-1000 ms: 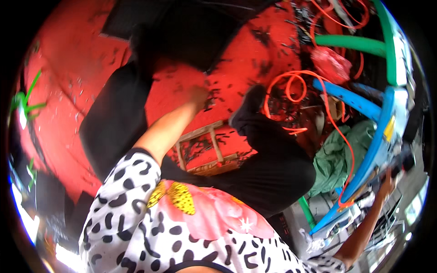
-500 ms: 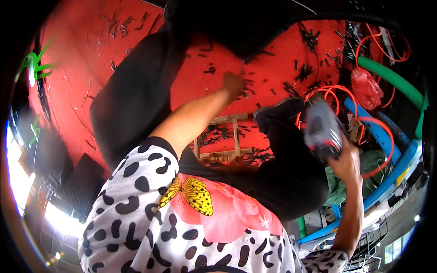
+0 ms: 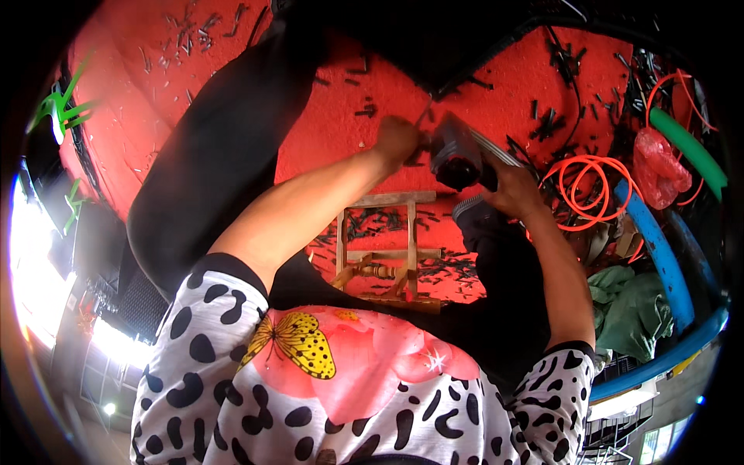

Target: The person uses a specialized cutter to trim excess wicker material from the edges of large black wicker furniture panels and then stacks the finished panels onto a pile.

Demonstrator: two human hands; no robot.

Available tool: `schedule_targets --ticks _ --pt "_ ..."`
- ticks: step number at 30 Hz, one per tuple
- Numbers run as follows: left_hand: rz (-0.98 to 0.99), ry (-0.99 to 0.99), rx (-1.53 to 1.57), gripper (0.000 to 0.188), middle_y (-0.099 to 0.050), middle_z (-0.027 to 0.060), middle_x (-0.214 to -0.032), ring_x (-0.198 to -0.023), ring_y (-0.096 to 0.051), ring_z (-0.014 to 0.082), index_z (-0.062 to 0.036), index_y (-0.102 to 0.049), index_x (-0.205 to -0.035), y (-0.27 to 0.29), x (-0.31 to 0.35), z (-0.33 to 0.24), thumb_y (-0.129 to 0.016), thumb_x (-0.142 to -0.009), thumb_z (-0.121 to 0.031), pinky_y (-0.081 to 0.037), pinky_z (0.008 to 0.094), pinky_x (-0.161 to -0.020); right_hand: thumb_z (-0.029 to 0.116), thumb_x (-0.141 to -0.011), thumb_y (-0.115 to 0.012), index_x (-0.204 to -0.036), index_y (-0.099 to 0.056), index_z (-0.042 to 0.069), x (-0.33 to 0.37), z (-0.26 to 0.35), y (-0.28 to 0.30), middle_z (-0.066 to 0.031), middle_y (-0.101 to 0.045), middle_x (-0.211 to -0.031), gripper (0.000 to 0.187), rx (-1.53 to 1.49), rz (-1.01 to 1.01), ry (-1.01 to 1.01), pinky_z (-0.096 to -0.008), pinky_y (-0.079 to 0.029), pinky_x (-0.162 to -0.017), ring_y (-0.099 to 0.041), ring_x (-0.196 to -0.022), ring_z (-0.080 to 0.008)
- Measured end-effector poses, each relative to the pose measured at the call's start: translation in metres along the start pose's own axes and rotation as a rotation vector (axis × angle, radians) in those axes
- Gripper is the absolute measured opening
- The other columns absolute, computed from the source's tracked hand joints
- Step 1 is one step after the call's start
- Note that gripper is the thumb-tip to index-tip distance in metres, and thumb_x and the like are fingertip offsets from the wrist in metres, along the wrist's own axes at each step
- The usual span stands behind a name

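My right hand is wrapped round a grey and black gun-shaped power tool, whose dark round end faces me. Silvery ridged lines run along the tool beside my fingers. Just left of its body, my left hand is closed in a fist. A thin strip seems to stick up by those fingers, but what they grip is hidden. Above both hands, the lower corner of a large black panel points down toward them; most of it is lost in shadow.
Short black offcuts lie scattered over the red floor covering. A wooden stool frame lies between my legs. To the right are a coiled orange hose, a red plastic bag, a blue pipe and a green sack.
My right hand has brought the power tool from the right side in to the middle, beside my left hand. The left fist stays near the panel's corner.
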State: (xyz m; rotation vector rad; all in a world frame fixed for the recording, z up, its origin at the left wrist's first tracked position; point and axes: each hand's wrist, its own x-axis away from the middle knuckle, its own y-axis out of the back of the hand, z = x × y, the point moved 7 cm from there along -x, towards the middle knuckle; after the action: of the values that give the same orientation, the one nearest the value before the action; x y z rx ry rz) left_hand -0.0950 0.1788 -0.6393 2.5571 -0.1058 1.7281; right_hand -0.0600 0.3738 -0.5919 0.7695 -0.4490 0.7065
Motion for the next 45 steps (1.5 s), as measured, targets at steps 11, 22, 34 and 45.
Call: schedule_targets --ticks 11,22,34,45 --pt "-0.007 0.021 -0.026 0.012 -0.049 0.0068 -0.053 -0.040 -0.040 0.0125 0.0011 -0.058 -0.062 0.004 0.001 -0.005 -0.050 -0.070 0.000 -0.027 0.0283 -0.034 0.028 -0.068 -0.060 -0.123 -0.041 0.011 -0.023 -0.012 -0.018 -0.0234 -0.058 -0.090 0.061 -0.064 -0.048 -0.085 -0.0440 -0.046 -0.071 -0.057 -0.082 -0.0381" --pt "-0.017 0.035 -0.056 0.007 -0.051 0.0057 -0.055 -0.044 -0.044 0.0114 0.0013 -0.059 -0.069 0.010 -0.005 0.002 -0.053 -0.071 -0.001 -0.030 0.0258 -0.037 0.027 -0.067 -0.058 -0.123 -0.041 0.010 -0.030 -0.011 -0.018 -0.0222 -0.059 -0.088 0.060 -0.097 -0.021 -0.118 -0.0450 -0.047 -0.069 -0.057 -0.080 -0.0384" --pt "-0.171 -0.277 -0.442 0.014 -0.059 0.0115 -0.060 -0.053 -0.057 0.0165 0.0033 -0.058 -0.077 0.000 -0.011 0.022 -0.057 -0.076 -0.010 -0.043 0.0292 -0.044 0.024 -0.066 -0.059 -0.119 -0.042 -0.001 -0.007 -0.016 -0.015 -0.0231 -0.059 -0.085 0.061 -0.045 0.034 -0.127 -0.0412 -0.047 -0.071 -0.058 -0.081 -0.0375" --pt "-0.328 -0.348 -0.558 0.016 -0.056 0.0220 -0.073 -0.075 -0.056 0.0407 -0.0051 -0.042 -0.093 -0.020 -0.018 0.068 -0.047 -0.078 -0.010 -0.045 0.0460 -0.061 0.025 -0.066 -0.061 -0.122 -0.042 0.004 0.034 -0.037 -0.011 -0.0233 -0.059 -0.089 0.062 -0.075 0.022 -0.150 -0.0415 -0.046 -0.073 -0.057 -0.084 -0.0366"
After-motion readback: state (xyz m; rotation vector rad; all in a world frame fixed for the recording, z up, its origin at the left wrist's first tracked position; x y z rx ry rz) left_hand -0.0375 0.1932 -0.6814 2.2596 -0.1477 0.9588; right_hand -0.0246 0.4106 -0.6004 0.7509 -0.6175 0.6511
